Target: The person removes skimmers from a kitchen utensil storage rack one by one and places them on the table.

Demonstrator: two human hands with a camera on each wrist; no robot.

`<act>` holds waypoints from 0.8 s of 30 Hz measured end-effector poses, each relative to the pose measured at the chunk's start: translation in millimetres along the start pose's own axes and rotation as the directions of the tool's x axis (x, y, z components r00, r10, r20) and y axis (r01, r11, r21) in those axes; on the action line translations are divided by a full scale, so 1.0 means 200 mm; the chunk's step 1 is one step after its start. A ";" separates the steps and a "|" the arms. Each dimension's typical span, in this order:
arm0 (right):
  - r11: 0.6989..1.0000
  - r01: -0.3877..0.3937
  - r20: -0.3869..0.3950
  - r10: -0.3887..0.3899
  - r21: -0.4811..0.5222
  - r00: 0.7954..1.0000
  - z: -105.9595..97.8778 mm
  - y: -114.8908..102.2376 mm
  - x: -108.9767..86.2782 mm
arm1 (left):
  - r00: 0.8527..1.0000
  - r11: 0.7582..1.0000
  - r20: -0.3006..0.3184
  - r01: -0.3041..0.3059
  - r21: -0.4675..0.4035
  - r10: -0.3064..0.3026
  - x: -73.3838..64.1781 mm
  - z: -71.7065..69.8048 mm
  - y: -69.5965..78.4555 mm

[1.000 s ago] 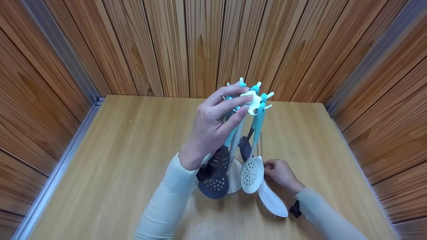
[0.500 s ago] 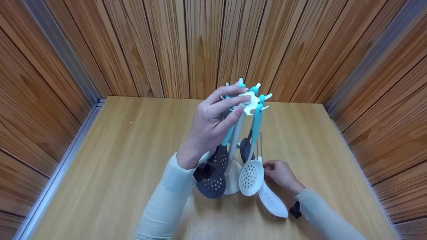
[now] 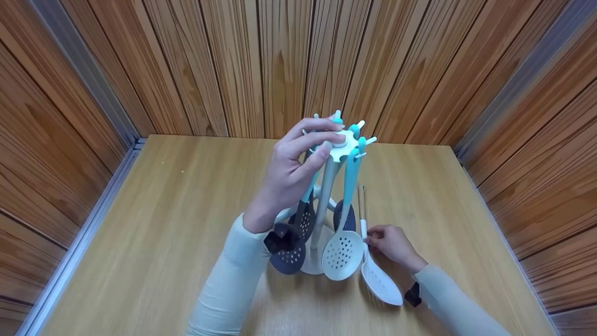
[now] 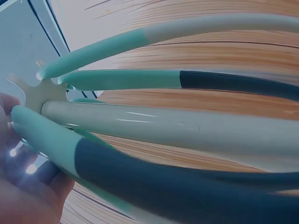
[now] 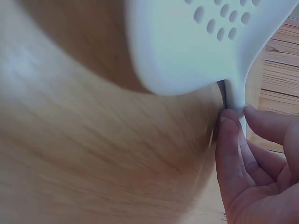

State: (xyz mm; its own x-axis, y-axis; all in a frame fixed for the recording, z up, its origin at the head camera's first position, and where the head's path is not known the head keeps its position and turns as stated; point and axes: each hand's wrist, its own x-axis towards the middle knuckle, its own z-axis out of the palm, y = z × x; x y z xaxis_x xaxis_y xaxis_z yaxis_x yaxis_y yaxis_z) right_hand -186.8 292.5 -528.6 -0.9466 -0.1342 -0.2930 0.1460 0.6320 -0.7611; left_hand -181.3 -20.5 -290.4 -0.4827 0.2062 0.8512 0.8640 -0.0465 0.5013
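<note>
A white utensil rack (image 3: 326,191) stands mid-table with teal-handled utensils hanging from its star-shaped top hub (image 3: 346,139). My left hand (image 3: 322,140) grips that hub from the left with curled fingers. In the left wrist view, the left hand (image 4: 23,186) holds the hub (image 4: 39,91) beside the pole (image 4: 163,126). A white slotted skimmer (image 3: 343,254) and a dark slotted spoon (image 3: 289,255) hang low. My right hand (image 3: 389,242) pinches the handle of a white perforated spoon (image 3: 380,280) lying on the table; in the right wrist view, its fingertips (image 5: 231,140) pinch the neck of that spoon (image 5: 196,42).
The wooden table (image 3: 177,224) is boxed in by wood-panelled walls at the back and both sides, with a metal strip (image 3: 93,219) along the left edge. The rack's round base (image 3: 311,267) sits near the front centre.
The rack's top has shifted left and its hanging utensils have swung left and lower. My right hand has stayed on the lying spoon's handle.
</note>
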 end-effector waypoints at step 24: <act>0.997 -0.055 -0.020 0.054 -0.049 0.998 0.01 -0.10 -0.07 | 0.998 0.978 0.014 0.057 -0.202 -0.055 0.00 -0.04 -0.05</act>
State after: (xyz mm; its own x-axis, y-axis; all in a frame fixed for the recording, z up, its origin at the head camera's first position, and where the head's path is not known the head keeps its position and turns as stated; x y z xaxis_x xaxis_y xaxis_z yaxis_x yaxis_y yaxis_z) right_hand -176.1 280.3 -510.5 -0.9429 -0.0846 -0.3220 0.1835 0.6750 -0.7147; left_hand -190.8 -28.2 -294.4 -0.5276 0.2218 0.8200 0.7884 -0.2315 0.5699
